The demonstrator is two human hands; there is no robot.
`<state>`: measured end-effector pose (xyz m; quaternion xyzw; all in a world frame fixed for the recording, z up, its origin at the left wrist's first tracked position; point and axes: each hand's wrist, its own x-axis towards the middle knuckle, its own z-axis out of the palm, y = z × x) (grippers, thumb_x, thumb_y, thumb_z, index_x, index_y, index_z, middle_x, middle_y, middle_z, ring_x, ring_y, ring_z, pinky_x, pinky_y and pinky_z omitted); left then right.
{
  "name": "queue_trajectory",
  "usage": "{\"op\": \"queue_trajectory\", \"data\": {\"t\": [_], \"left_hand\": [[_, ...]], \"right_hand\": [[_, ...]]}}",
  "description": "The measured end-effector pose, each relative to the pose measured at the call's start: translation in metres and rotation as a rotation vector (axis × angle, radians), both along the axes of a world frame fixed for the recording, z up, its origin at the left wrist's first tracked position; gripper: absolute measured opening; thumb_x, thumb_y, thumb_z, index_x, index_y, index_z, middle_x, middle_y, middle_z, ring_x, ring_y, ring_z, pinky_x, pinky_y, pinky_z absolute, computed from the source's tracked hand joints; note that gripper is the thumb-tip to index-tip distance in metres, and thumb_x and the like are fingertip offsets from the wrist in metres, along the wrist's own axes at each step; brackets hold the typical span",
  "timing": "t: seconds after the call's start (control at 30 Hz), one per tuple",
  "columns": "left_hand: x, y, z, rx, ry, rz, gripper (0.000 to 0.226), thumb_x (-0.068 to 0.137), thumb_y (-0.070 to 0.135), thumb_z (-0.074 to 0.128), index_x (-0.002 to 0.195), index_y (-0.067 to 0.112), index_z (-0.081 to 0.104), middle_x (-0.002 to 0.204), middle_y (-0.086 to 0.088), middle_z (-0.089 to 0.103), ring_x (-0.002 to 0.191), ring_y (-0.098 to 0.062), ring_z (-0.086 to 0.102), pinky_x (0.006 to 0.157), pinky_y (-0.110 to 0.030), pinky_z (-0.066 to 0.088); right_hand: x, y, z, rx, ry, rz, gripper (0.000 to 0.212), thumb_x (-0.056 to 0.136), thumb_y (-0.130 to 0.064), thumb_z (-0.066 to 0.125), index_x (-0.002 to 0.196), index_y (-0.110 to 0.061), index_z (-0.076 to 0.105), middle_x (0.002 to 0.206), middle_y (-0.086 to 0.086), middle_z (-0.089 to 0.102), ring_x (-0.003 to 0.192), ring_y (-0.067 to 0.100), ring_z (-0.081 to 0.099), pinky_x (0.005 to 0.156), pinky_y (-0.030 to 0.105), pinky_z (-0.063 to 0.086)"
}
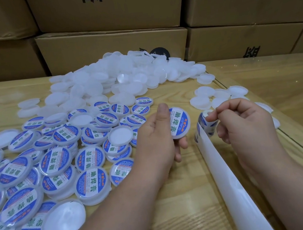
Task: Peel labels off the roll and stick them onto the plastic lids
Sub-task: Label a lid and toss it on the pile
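Gripping a labelled lid [179, 123] upright between thumb and fingers, the left hand [156, 133] hovers over the wooden worktop [176, 197]. Just right, the right hand [243, 122] pinches a label on the roll [204, 122]. Boxes [111, 45] stand beyond the hands.

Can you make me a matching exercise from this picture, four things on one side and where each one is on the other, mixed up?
Things:
1. labelled lid
2. label roll
3. heap of plain white lids
4. cardboard boxes

Places:
A. stacked behind the table
B. at the fingers of the right hand
C. held up in the left hand
D. piled at the far side of the table

Pairs: 1-C, 2-B, 3-D, 4-A
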<state>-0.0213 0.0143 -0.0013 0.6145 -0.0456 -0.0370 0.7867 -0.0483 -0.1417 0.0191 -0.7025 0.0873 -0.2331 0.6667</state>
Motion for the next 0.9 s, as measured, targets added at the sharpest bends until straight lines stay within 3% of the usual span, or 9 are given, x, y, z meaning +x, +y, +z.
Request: {"op": "queue_trajectory", "data": {"t": [0.1, 0.23, 0.33, 0.43, 0.5, 0.6, 0.77, 0.83, 0.9], "left_hand": [[0.000, -0.001, -0.001, -0.048, -0.032, -0.045, 0.033, 0.096, 0.053, 0.060, 0.074, 0.030, 0.070, 0.071, -0.008, 0.075, 0.039, -0.016, 0.052, 0.040, -0.023, 0.041], [0.003, 0.003, -0.004, -0.050, -0.054, -0.104, 0.007, 0.084, 0.037, 0.079, 0.083, 0.030, 0.081, 0.094, -0.004, 0.079, 0.057, -0.011, 0.064, 0.049, -0.021, 0.047], [0.005, 0.004, -0.006, -0.041, -0.023, -0.061, 0.036, 0.068, 0.048, 0.084, 0.092, 0.021, 0.081, 0.087, -0.007, 0.077, 0.065, -0.013, 0.067, 0.053, -0.023, 0.047], [0.007, 0.004, -0.005, -0.067, 0.007, -0.050, 0.027, 0.086, 0.051, 0.070, 0.097, 0.028, 0.078, 0.098, 0.000, 0.079, 0.067, -0.014, 0.068, 0.053, -0.022, 0.048], [0.010, 0.004, -0.003, -0.159, 0.075, -0.054, 0.040, 0.102, 0.055, 0.046, 0.111, 0.024, 0.069, 0.100, -0.004, 0.079, 0.060, -0.014, 0.066, 0.049, -0.022, 0.047], [0.013, 0.005, -0.001, -0.308, 0.179, -0.031, 0.059, 0.103, 0.065, 0.022, 0.120, 0.023, 0.060, 0.092, -0.012, 0.078, 0.050, -0.016, 0.061, 0.044, -0.023, 0.044], [0.013, 0.009, 0.001, -0.511, 0.232, 0.045, 0.069, 0.101, 0.069, 0.012, 0.107, 0.015, 0.055, 0.084, -0.010, 0.077, 0.045, -0.019, 0.052, 0.042, -0.025, 0.040], [0.014, 0.011, 0.000, -0.584, 0.236, 0.075, 0.063, 0.101, 0.069, 0.016, 0.129, 0.023, 0.049, 0.084, -0.011, 0.076, 0.047, -0.020, 0.051, 0.043, -0.024, 0.040], [0.015, 0.013, -0.001, -0.625, 0.236, 0.091, 0.055, 0.101, 0.068, 0.022, 0.140, 0.035, 0.041, 0.084, -0.011, 0.076, 0.048, -0.021, 0.052, 0.045, -0.024, 0.042]], "right_hand": [[0.000, 0.001, 0.000, 0.006, 0.001, 0.000, 0.015, 0.076, -0.010, 0.054, 0.077, -0.020, 0.064, 0.079, 0.002, 0.077, 0.048, 0.008, 0.052, 0.045, 0.015, 0.042], [0.000, 0.003, 0.000, 0.001, 0.015, 0.006, 0.021, 0.073, -0.013, 0.053, 0.069, -0.028, 0.068, 0.079, 0.003, 0.077, 0.049, 0.008, 0.052, 0.045, 0.015, 0.042], [-0.001, 0.003, 0.001, -0.025, 0.015, 0.009, 0.026, 0.073, -0.012, 0.053, 0.067, -0.031, 0.069, 0.078, 0.002, 0.077, 0.049, 0.007, 0.053, 0.046, 0.015, 0.043], [-0.002, 0.003, 0.001, -0.075, 0.024, 0.006, 0.026, 0.071, -0.016, 0.052, 0.069, -0.035, 0.070, 0.077, 0.001, 0.076, 0.050, 0.006, 0.054, 0.048, 0.015, 0.044], [-0.002, 0.003, 0.001, -0.101, 0.031, 0.006, 0.025, 0.071, -0.017, 0.052, 0.070, -0.033, 0.070, 0.077, 0.001, 0.076, 0.052, 0.006, 0.055, 0.048, 0.016, 0.044], [-0.002, 0.003, 0.000, -0.115, 0.031, 0.006, 0.022, 0.071, -0.017, 0.051, 0.071, -0.031, 0.069, 0.075, 0.001, 0.075, 0.052, 0.005, 0.055, 0.047, 0.015, 0.043], [-0.002, 0.001, -0.003, -0.147, 0.040, 0.009, 0.029, 0.084, -0.002, 0.052, 0.070, -0.023, 0.066, 0.072, 0.000, 0.074, 0.049, 0.005, 0.053, 0.045, 0.015, 0.042], [-0.002, 0.000, -0.002, -0.159, 0.059, 0.016, 0.030, 0.086, 0.001, 0.052, 0.072, -0.022, 0.065, 0.069, 0.001, 0.074, 0.047, 0.007, 0.052, 0.044, 0.016, 0.041], [-0.003, -0.001, -0.001, -0.173, 0.079, 0.045, 0.021, 0.083, -0.008, 0.055, 0.072, -0.021, 0.066, 0.063, -0.001, 0.070, 0.047, 0.006, 0.053, 0.045, 0.015, 0.040]]}}
